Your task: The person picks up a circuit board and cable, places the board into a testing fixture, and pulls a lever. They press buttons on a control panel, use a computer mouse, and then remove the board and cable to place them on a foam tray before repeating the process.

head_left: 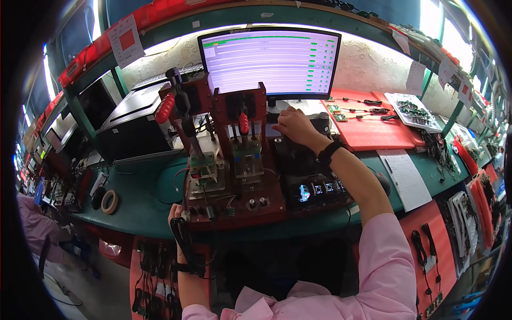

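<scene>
My left hand [175,214] is at the front left edge of a dark red test fixture [240,210], closed on a coiled black cable [184,240] that hangs down over my wrist. My right hand [297,127] reaches over a black device with small lit displays [320,188], below the monitor. Its fingers are curled in, and whatever they hold, if anything, is hidden. Two toggle clamps with red handles rise from the fixture: the left handle [165,108] is tilted out, the right one [244,123] upright. Under the left clamp sits a small circuit board [202,178].
A lit monitor [272,61] stands behind the fixture. Red foam [373,128] with cabled boards and a sheet of paper [406,178] lie to the right. A roll of tape [109,202] and a black computer case [133,136] are at left. Cabled boards lie on a low red tray [141,242].
</scene>
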`<state>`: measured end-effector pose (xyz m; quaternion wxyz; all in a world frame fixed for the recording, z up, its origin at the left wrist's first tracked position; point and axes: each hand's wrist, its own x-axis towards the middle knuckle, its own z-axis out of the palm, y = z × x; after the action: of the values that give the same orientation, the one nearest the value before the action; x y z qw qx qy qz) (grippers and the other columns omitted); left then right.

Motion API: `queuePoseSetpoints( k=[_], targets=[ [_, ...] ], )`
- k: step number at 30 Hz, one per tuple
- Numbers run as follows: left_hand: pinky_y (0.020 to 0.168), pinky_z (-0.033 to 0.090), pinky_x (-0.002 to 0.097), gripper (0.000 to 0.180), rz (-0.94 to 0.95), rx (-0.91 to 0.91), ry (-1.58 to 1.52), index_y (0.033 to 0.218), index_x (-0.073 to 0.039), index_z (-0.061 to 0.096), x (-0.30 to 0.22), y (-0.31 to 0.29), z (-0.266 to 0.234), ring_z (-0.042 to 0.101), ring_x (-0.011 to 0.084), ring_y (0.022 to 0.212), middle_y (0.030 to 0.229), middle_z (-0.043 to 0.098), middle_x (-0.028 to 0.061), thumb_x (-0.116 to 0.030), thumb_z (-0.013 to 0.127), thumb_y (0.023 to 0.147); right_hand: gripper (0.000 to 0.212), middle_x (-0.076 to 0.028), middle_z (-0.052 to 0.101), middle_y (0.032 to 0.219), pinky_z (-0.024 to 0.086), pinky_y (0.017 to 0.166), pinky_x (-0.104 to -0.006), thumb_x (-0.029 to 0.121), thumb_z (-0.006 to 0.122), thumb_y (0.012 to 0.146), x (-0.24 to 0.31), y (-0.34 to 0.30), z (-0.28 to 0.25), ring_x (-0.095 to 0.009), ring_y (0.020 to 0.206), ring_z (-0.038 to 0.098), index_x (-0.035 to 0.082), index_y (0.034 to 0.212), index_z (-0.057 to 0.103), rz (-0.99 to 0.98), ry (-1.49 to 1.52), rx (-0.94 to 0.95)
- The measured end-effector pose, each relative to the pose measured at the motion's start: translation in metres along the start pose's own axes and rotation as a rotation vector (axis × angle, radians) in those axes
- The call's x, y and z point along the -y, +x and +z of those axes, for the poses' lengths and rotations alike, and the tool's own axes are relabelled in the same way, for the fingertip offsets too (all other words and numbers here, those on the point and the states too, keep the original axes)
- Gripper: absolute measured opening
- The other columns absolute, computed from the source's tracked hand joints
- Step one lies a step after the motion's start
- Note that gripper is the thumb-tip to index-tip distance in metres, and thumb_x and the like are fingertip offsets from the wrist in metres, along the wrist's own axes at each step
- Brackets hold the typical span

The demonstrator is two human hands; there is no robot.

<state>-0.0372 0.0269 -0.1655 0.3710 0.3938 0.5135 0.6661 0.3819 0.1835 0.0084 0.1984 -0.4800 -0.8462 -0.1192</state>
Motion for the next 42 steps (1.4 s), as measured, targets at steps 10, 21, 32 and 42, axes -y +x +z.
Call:
queuePoseSetpoints(
  k=[10,21,32,42],
  targets=[
    [0.055,0.022,0.0206,0.029,0.159,0.041,-0.093,0.072,-0.012,0.035,-0.024,-0.007,0.027,0.025,0.0018,0.062,0.069,0.026,-0.0083,-0.018,0.049,0.097,0.032,-0.009,0.059,0.088,0.045,0.083,-0.0422,0.032,0.056,0.091,-0.006,-0.002,0.01,-0.03,0.097,0.053,0.003,0.078,0.058,-0.045,0.078,-0.13],
    [0.056,0.022,0.0213,0.03,0.219,0.059,-0.014,0.072,-0.012,0.033,-0.037,-0.015,0.029,0.023,0.0029,0.064,0.07,0.025,-0.0076,-0.02,0.048,0.097,0.032,-0.011,0.058,0.082,0.046,0.078,-0.0424,0.031,0.058,0.09,-0.003,-0.002,0.009,-0.033,0.091,0.054,0.002,0.076,0.056,-0.059,0.125,-0.145],
    [0.055,0.021,0.0214,0.031,0.298,0.051,0.016,0.071,-0.012,0.032,-0.025,-0.006,0.024,0.023,0.003,0.063,0.07,0.024,-0.0072,-0.02,0.048,0.097,0.033,-0.011,0.057,0.082,0.045,0.077,-0.044,0.032,0.058,0.09,-0.002,0.0,0.007,-0.032,0.092,0.054,0.002,0.075,0.053,-0.038,0.159,-0.139],
    [0.055,0.02,0.0213,0.03,0.254,0.06,-0.022,0.071,-0.013,0.033,-0.023,-0.005,0.022,0.023,0.0029,0.063,0.07,0.025,-0.0075,-0.019,0.048,0.096,0.032,-0.011,0.058,0.082,0.046,0.077,-0.0435,0.031,0.055,0.091,-0.002,-0.001,0.007,-0.032,0.091,0.055,0.003,0.077,0.055,-0.043,0.151,-0.105]
  ],
)
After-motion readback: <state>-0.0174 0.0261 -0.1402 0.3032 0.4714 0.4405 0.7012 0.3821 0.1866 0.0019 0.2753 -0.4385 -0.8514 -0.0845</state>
